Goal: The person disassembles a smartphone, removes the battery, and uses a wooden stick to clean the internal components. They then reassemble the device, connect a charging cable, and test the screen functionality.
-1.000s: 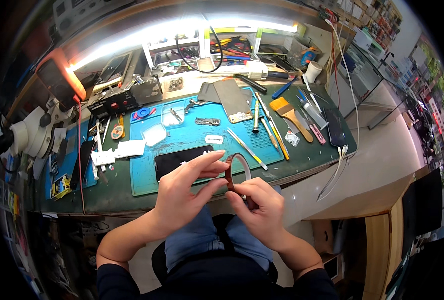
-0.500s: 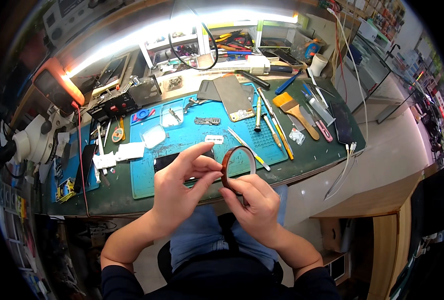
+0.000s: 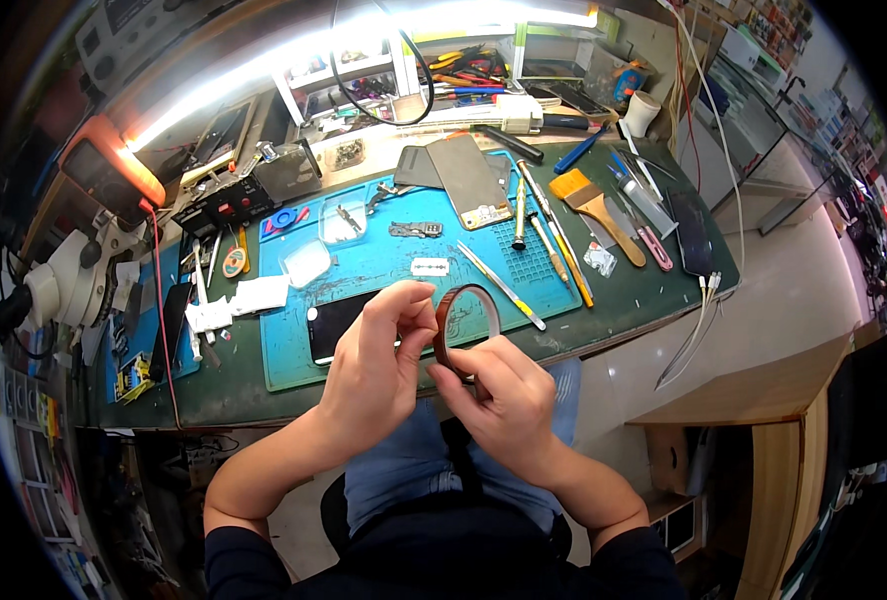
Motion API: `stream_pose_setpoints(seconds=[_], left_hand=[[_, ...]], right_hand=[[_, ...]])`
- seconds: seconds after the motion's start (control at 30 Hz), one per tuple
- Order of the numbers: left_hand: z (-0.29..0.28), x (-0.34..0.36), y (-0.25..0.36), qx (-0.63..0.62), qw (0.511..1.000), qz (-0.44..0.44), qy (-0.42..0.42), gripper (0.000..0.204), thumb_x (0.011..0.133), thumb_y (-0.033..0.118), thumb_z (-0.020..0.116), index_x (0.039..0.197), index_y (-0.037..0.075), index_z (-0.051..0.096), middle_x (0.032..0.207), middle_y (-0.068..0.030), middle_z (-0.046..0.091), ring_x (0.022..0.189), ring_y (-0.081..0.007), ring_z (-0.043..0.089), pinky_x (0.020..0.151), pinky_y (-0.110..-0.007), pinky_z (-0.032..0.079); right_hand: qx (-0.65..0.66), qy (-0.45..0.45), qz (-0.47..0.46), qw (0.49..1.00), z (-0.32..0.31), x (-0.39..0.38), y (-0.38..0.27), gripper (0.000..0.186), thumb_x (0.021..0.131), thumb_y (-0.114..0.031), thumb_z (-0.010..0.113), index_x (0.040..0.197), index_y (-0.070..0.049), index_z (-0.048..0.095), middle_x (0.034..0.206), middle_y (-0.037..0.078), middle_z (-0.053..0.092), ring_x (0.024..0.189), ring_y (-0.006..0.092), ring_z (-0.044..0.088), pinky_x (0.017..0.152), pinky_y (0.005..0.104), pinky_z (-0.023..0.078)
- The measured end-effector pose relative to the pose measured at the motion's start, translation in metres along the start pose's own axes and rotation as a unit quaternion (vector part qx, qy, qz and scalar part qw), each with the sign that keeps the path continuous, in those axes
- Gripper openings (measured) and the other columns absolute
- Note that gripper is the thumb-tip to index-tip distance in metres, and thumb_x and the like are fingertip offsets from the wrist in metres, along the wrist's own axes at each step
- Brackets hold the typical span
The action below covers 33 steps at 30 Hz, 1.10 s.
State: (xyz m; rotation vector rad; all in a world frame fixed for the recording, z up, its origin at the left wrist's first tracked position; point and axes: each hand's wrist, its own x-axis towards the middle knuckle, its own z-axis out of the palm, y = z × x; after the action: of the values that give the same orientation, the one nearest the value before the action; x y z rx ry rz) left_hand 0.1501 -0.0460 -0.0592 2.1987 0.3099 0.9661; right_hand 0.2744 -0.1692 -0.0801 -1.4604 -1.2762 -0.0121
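Observation:
My right hand grips a narrow roll of brown, see-through-looking tape by its lower rim, holding it upright above the bench's front edge. Against the roll's left side, the thumb and fingers of my left hand are pinched together; whether a tape end lies between them is hidden. Just behind the left hand, a black-screened phone lies on the blue work mat, partly covered by that hand. Farther back on the mat are a razor blade, a slim knife and a small dark phone part.
Clear plastic boxes and white pieces of tissue lie left. Screwdrivers, a wide brush and a dark phone with white cables lie right. A grey panel rests behind; an orange meter stands far left.
My left hand's raised fingers have curled in and its pinch has drawn close to the roll's side. The roll and right hand have shifted slightly left. More of the phone shows.

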Motion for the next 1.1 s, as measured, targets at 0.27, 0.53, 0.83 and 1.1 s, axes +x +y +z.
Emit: stream_pose_setpoints(seconds=[0.27,0.53,0.83,1.1], left_hand=[[0.001,0.024,0.009,0.187,0.967,0.172,-0.007,0.059,0.075,-0.008,0.069,0.13,0.0,0.049,0.104,-0.0164,0.063,0.089,-0.0348,0.063,0.079,-0.043,0.055],[0.0,0.046,-0.008,0.202,0.954,0.216,-0.049,0.061,0.076,-0.003,0.072,0.132,0.001,0.046,0.112,-0.0188,0.061,0.095,-0.037,0.064,0.077,-0.044,0.057],[0.002,0.049,-0.025,0.18,0.954,0.234,-0.055,0.054,0.083,-0.002,0.071,0.131,0.003,0.048,0.114,-0.0185,0.06,0.089,-0.0354,0.066,0.066,-0.042,0.059],[-0.007,0.071,-0.012,0.157,0.973,0.162,-0.04,0.056,0.089,-0.009,0.064,0.141,0.006,0.049,0.115,-0.0169,0.057,0.091,-0.0291,0.067,0.075,-0.039,0.06]], right_hand=[[0.03,0.019,0.043,0.998,0.005,0.012,0.004,0.017,0.086,-0.012,0.083,0.083,-0.005,0.067,0.07,0.004,0.062,0.054,0.019,0.061,0.05,0.0326,0.048],[-0.009,0.004,0.045,0.999,0.008,0.028,0.02,0.027,0.091,-0.022,0.08,0.078,-0.006,0.063,0.068,0.008,0.063,0.056,0.0253,0.061,0.051,0.0367,0.047],[0.01,-0.008,0.028,1.0,0.007,0.035,0.036,0.025,0.09,-0.026,0.081,0.085,-0.005,0.068,0.072,0.01,0.065,0.061,0.0277,0.064,0.055,0.0378,0.05],[-0.008,-0.016,0.007,1.0,0.007,0.034,0.033,0.029,0.09,-0.03,0.081,0.087,-0.004,0.068,0.075,0.009,0.068,0.064,0.0287,0.067,0.057,0.039,0.052]])
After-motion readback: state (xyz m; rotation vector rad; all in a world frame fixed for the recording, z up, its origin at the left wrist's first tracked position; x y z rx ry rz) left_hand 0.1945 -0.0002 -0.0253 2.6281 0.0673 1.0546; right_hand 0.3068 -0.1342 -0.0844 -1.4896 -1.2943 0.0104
